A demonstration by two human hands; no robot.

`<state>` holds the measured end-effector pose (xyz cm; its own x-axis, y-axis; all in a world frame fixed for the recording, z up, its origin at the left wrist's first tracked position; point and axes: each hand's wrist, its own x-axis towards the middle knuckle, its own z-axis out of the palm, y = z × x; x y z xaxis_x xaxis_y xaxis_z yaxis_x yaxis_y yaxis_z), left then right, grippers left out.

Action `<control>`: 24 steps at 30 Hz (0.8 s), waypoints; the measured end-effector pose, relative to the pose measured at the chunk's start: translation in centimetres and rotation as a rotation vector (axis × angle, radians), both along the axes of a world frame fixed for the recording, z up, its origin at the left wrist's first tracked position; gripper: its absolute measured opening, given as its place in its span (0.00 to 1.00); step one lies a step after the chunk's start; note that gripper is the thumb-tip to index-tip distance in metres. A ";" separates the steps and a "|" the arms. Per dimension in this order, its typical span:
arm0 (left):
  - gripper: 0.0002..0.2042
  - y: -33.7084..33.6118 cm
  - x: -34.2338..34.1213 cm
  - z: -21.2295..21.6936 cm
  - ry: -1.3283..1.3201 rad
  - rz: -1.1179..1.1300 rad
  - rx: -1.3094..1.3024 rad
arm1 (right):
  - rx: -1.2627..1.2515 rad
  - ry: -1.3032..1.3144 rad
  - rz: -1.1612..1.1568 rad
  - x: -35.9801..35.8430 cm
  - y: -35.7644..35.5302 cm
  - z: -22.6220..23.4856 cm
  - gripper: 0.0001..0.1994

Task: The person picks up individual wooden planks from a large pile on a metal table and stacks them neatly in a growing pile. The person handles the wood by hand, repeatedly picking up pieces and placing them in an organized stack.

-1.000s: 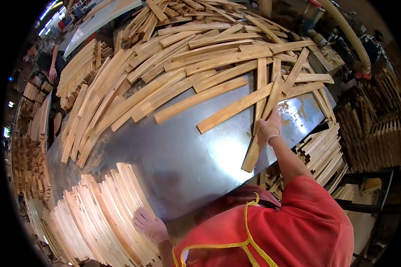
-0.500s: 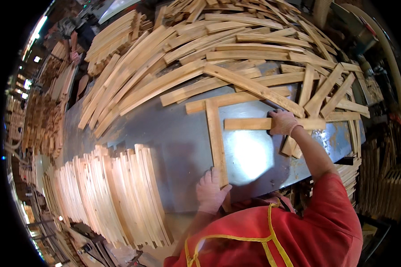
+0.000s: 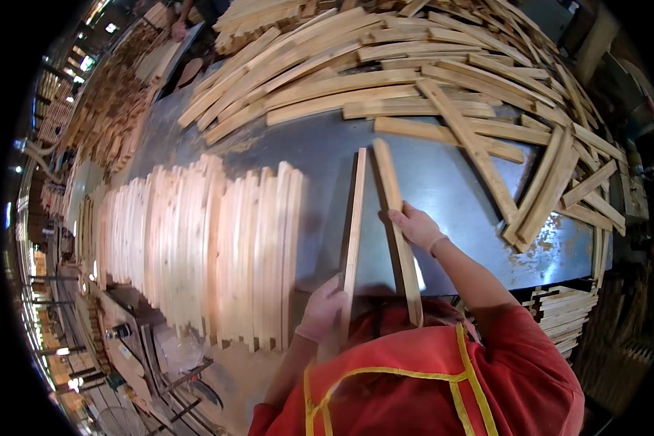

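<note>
Partly hidden, left hand (image 3: 321, 311) gripping slat (image 3: 353, 232), right hand (image 3: 416, 227) on second slat (image 3: 394, 218).

From my feed, the lower end of the left slat (image 3: 352, 232) is hidden behind my left hand (image 3: 321, 309); I cannot tell where it stops. The right slat (image 3: 398, 225), just beside it, has its near end run over the red apron (image 3: 414, 378), edge unclear. Beyond the slats, the loose slat pile (image 3: 385, 65) is cut off by the dark rim. Left of them, the stacked row (image 3: 196, 240) smears; single boards unreadable
</note>
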<state>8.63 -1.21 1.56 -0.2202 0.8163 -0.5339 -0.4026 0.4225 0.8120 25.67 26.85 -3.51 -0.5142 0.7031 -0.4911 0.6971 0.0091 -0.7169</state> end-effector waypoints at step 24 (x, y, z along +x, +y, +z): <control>0.44 1.6 0.2 -2.3 1.714 -0.548 -0.175 | 0.308 -0.429 -0.155 14.3 11.1 4.6 0.45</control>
<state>8.86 0.42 -0.72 -0.3141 0.9434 -0.1064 0.9443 0.3221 0.0681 40.02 37.91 1.09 -0.1916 0.8991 -0.3936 0.9361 0.0469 -0.3485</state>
